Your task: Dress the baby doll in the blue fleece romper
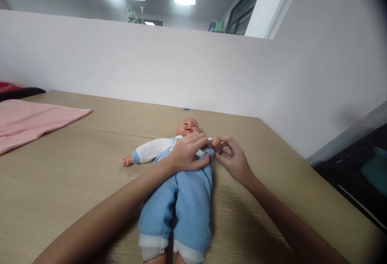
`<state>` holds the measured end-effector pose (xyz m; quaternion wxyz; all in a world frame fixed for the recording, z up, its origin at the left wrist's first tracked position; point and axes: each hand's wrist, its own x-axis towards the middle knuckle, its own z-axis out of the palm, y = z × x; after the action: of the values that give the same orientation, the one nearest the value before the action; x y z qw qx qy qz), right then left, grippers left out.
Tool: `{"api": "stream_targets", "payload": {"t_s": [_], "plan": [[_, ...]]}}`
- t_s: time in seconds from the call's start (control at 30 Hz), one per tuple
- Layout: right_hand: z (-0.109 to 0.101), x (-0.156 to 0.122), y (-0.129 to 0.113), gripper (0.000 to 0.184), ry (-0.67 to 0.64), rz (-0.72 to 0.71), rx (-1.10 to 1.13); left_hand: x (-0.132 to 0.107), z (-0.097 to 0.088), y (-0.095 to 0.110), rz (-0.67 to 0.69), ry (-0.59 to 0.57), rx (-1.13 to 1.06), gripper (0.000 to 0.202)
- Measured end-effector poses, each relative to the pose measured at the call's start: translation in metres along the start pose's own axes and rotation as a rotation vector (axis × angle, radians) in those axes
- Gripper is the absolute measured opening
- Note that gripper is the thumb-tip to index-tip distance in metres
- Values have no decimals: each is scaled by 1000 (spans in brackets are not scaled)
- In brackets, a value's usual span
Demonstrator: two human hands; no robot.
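Observation:
A baby doll (189,126) lies on its back on the table, its head toward the wall. It wears a fleecy blue and white outfit (193,199). My left hand (190,151) reaches across the doll's chest, its fingers and thumb closed on the cloth near the bent arm at the right. At that arm's end, my right hand (234,159) pinches the sleeve cuff beside the doll's small hand (216,143). The doll's other arm (152,150) stretches out to the left in its white sleeve. My left hand hides most of the chest.
A pink cloth (36,119) lies on the wooden table (75,191) at the left. Behind it are red and black items (18,90). A thin blue-ended object (186,109) rests by the white wall (151,62). Something dark (347,183) stands beyond the right edge.

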<state>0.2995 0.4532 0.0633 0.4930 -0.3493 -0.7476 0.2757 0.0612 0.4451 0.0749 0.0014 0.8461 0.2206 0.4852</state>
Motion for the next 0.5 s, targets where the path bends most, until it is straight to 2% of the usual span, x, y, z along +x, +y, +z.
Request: {"api": "stream_targets", "payload": {"t_s": [0.07, 0.17, 0.27, 0.37, 0.5], "plan": [[3, -8, -4, 33, -83, -126, -104, -1, 0, 0, 21, 62, -90, 8], [4, -19, -8, 25, -130, -216, -202, 0, 0, 2, -66, 84, -282, 12], [7, -26, -10, 24, -173, -238, -231, 5, -2, 5, -212, 43, -432, 13], [13, -30, -12, 24, -197, -246, -244, 10, -3, 5, -374, -21, -484, 12], [25, -33, -9, 33, -67, -135, -137, 13, 0, -3, -665, -191, -509, 19]]}}
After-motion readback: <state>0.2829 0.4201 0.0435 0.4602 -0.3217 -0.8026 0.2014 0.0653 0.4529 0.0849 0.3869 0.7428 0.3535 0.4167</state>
